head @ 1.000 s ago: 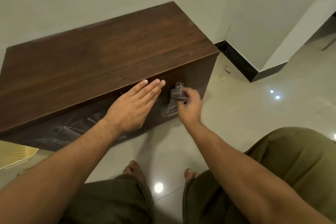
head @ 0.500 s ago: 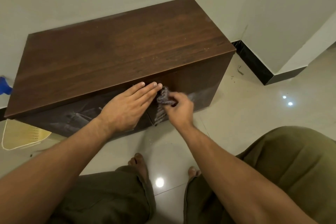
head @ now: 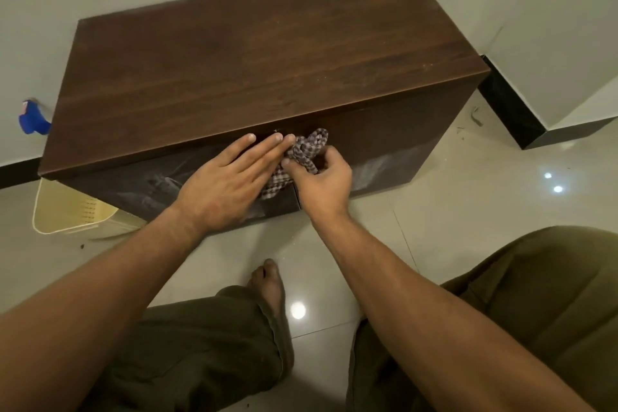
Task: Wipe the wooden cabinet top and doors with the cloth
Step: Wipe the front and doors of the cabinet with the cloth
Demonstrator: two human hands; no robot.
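- Using the cabinet (head: pixel 261 53) as the landmark: a blue thing (head: pixel 32 117) is poking out by its left end against the wall, and a cream plastic basket (head: pixel 72 214) is sitting on the floor under its left front corner.
- The left hand (head: pixel 227 184) is lying flat and released on the cabinet's front, just left of the middle door seam, gripping nothing, fingertips reaching the top edge.
- The cloth (head: pixel 306 150), checkered, is being pressed right at that seam, touching the left hand's fingers.
- The right hand (head: pixel 322 181) is clenching the bunched cloth just right of the seam.
- So I'd say the doors step is underway, and streaks are showing on both doors. Next move probably calls for sweeping outward across each door; the top is looking a bit dusty too.
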